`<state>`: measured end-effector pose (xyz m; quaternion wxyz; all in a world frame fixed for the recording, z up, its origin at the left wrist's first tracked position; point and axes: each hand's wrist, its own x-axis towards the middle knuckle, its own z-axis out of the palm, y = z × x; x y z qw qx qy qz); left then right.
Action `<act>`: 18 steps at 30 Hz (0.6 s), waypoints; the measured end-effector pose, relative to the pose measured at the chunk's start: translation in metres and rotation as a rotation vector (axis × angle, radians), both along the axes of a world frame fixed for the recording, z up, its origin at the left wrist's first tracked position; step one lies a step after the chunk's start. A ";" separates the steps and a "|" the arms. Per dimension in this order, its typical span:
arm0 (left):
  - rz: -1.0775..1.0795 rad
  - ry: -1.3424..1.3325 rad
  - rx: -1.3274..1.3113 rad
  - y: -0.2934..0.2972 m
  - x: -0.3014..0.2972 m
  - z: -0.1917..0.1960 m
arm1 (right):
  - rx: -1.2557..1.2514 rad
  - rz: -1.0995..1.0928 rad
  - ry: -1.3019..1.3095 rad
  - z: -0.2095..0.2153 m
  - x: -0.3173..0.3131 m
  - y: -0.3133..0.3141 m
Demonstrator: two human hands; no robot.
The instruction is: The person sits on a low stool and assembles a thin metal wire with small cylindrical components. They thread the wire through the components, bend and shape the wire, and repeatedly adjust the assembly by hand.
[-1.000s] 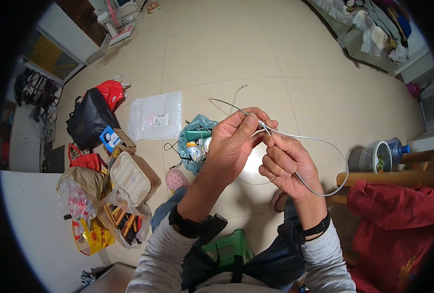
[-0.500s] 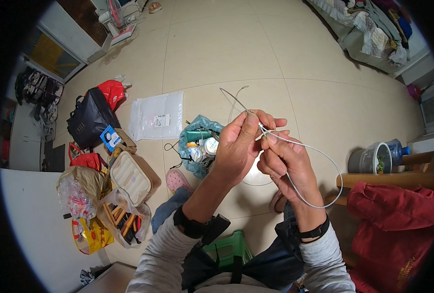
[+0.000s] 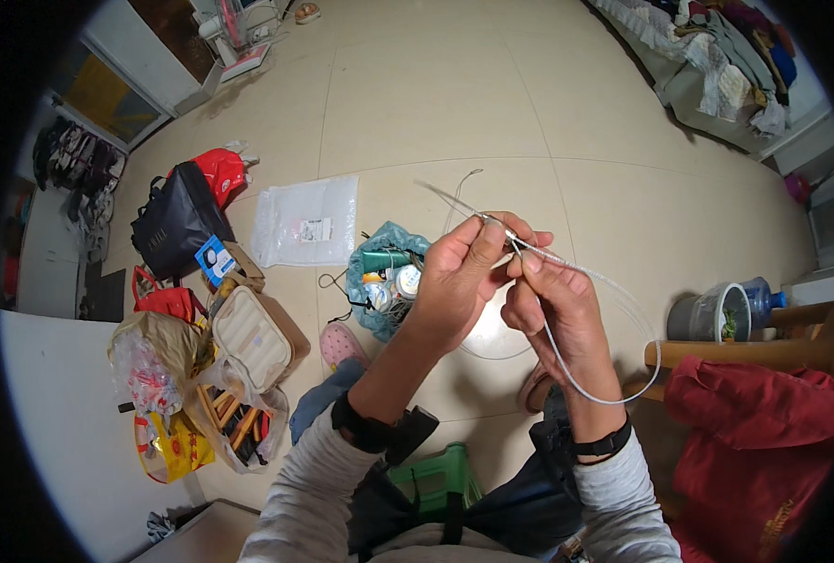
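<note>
Both hands pinch a thin silvery wire cable (image 3: 644,392) over the floor. My left hand (image 3: 464,272) is closed on it near the crossing point, between thumb and forefinger. Close beside it, my right hand (image 3: 567,305) pinches the same cable, its fingertips almost touching the left ones. From there the cable bows out to the right in a wide loop, and a blurred free end points up and left past my left hand. Another thin strand, ending in a small eye, rises behind the hands. Below them, a teal drawstring bag (image 3: 370,319) lies open, with white jars and a green tube inside.
A white plastic mailer (image 3: 285,225) lies beyond the bag. To the left are a dark tote bag (image 3: 180,220), a beige lidded box (image 3: 251,338) and several carrier bags. A wooden chair (image 3: 745,355) with red cloth stands right. Between my legs is a green stool (image 3: 447,474).
The cable's free end has swung a little left and is blurred. My fingers have shifted slightly at the crossing, and the upper part of the loop has moved. Both hands still hold the cable.
</note>
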<state>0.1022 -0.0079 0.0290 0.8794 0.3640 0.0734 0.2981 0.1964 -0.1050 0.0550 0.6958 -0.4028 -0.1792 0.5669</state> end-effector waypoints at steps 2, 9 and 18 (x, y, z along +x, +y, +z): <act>0.030 0.041 0.102 0.001 -0.003 0.001 | -0.019 0.034 0.003 0.006 0.006 -0.001; 0.214 0.247 0.426 0.006 -0.012 0.006 | -0.044 -0.076 -0.167 0.012 0.007 -0.006; 0.150 0.256 0.382 0.004 -0.016 0.011 | 0.070 0.053 -0.023 0.006 0.013 -0.010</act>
